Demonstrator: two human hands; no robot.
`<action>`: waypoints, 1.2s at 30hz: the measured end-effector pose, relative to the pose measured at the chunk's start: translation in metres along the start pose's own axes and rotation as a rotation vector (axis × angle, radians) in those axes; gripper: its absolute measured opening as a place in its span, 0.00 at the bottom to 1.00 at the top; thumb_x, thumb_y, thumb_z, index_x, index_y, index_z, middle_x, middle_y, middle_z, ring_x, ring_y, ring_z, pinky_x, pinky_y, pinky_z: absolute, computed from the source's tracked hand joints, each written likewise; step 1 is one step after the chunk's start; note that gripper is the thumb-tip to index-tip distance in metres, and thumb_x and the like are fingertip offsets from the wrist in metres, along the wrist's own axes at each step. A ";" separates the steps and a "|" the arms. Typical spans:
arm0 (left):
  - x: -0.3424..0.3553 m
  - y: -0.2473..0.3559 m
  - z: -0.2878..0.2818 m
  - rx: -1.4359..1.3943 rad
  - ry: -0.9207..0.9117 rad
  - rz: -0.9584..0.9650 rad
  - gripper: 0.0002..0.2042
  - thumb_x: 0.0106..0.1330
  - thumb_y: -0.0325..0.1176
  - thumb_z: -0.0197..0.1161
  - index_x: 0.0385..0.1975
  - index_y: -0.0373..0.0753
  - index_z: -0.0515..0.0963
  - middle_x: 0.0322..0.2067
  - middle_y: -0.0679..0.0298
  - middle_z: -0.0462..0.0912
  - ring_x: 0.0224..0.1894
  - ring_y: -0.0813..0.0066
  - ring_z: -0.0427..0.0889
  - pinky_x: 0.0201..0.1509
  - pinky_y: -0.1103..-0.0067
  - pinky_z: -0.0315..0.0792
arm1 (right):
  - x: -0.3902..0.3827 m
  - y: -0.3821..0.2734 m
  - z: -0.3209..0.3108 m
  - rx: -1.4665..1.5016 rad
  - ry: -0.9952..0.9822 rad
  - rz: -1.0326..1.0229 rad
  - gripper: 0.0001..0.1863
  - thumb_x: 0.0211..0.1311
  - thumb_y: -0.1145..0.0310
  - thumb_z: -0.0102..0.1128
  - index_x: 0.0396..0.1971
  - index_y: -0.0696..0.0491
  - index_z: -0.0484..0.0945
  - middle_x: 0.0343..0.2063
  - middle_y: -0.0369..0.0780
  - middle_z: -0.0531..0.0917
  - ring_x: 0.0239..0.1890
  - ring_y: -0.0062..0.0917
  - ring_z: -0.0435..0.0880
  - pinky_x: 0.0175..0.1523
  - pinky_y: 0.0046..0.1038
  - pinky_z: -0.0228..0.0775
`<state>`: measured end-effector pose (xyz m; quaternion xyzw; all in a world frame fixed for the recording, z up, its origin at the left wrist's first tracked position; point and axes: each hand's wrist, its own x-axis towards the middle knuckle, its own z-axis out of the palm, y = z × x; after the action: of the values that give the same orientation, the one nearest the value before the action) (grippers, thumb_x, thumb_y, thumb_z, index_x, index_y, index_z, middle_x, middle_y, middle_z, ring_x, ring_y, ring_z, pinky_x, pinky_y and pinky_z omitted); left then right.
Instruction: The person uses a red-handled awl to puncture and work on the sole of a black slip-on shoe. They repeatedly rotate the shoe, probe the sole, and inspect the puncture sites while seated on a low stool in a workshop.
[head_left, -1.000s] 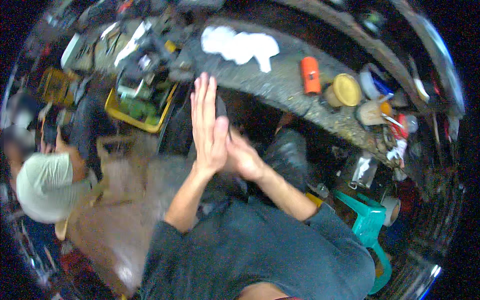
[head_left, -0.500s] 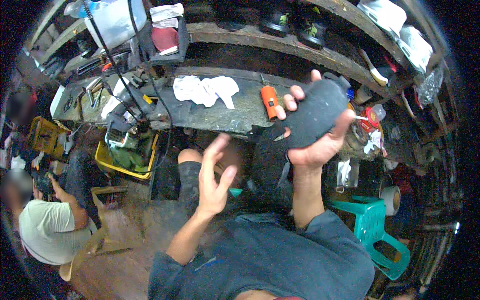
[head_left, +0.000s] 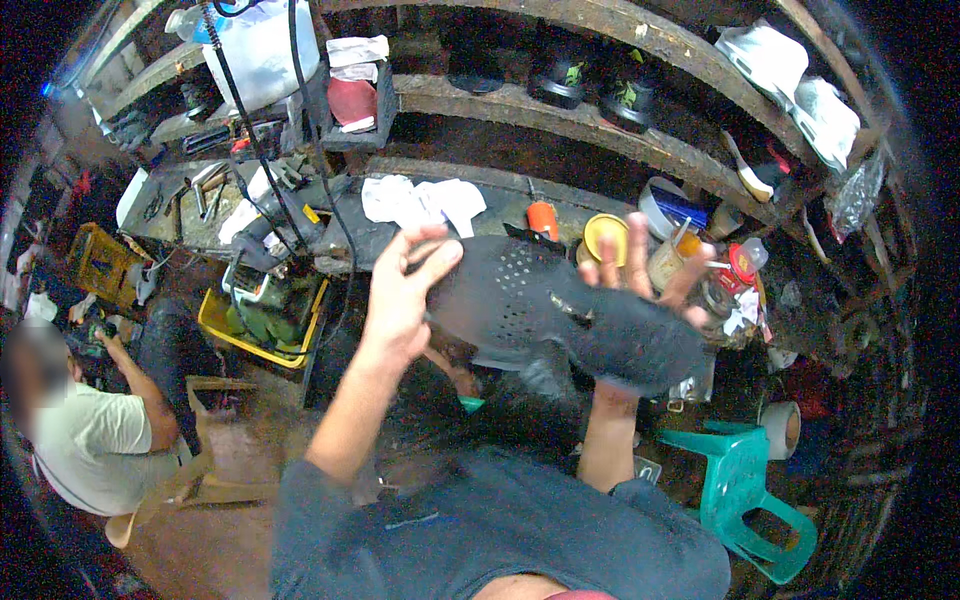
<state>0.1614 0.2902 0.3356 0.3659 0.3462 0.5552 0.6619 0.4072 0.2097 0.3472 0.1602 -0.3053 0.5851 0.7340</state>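
A black shoe upper (head_left: 640,345), with rows of small punched holes near its left end, is held up in front of me above my lap. My left hand (head_left: 395,295) has its thumb and fingers at the perforated end, closed on the edge. Behind the rounded right end, my right hand (head_left: 638,250) supports the upper, its fingertips showing above; the palm is hidden. Just beyond the upper, an orange-handled tool (head_left: 542,219) lies on the workbench (head_left: 345,225), partly covered from view. White crumpled cloth or paper (head_left: 455,205) rests to its left.
Jars, a yellow lid (head_left: 605,238) and a red-lidded container (head_left: 740,262) crowd the bench's right side. A green plastic chair (head_left: 735,480) stands at right. At left are a yellow crate (head_left: 265,345) and a seated person (head_left: 105,425). Black cables (head_left: 330,190) hang over the bench.
The upper has come lower and turned to lie crosswise, showing its perforated part. My left hand, apart from it before, has moved up to its left end. The view has shifted slightly.
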 end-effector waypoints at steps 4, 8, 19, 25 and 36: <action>0.055 0.041 0.007 0.577 -0.387 0.248 0.20 0.68 0.36 0.79 0.56 0.38 0.85 0.49 0.61 0.90 0.50 0.72 0.89 0.61 0.72 0.79 | -0.030 0.011 -0.007 -0.017 0.338 0.420 0.51 0.79 0.28 0.43 0.88 0.46 0.44 0.83 0.62 0.50 0.82 0.60 0.56 0.84 0.60 0.48; 0.110 0.037 0.033 0.951 -0.488 0.227 0.23 0.70 0.45 0.77 0.57 0.36 0.86 0.48 0.57 0.93 0.49 0.68 0.90 0.62 0.73 0.79 | -0.043 0.026 -0.025 -0.398 0.398 0.954 0.35 0.84 0.59 0.57 0.80 0.59 0.58 0.67 0.57 0.82 0.62 0.51 0.88 0.68 0.52 0.82; 0.328 0.050 0.117 1.736 0.321 0.265 0.59 0.55 0.66 0.78 0.77 0.23 0.64 0.72 0.38 0.75 0.76 0.45 0.72 0.78 0.56 0.69 | -0.034 -0.005 -0.022 -0.719 0.333 0.662 0.33 0.78 0.61 0.63 0.74 0.64 0.66 0.65 0.56 0.84 0.62 0.48 0.89 0.66 0.45 0.83; 0.215 0.051 0.068 1.561 0.180 0.549 0.59 0.55 0.54 0.80 0.79 0.23 0.57 0.69 0.36 0.74 0.72 0.38 0.74 0.77 0.54 0.70 | -0.017 -0.025 -0.011 -0.884 0.478 0.494 0.32 0.78 0.61 0.62 0.73 0.64 0.68 0.58 0.53 0.89 0.47 0.35 0.93 0.56 0.37 0.87; -0.082 0.057 -0.091 1.092 -0.015 0.516 0.57 0.48 0.35 0.82 0.82 0.32 0.58 0.70 0.45 0.77 0.73 0.48 0.77 0.81 0.60 0.66 | 0.167 0.016 -0.064 -1.084 0.345 0.455 0.19 0.82 0.60 0.60 0.60 0.57 0.85 0.50 0.40 0.92 0.44 0.23 0.92 0.52 0.28 0.84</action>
<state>0.0436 0.2250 0.3445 0.7288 0.4766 0.4374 0.2245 0.4301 0.3788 0.4025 -0.4024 -0.4628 0.5062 0.6063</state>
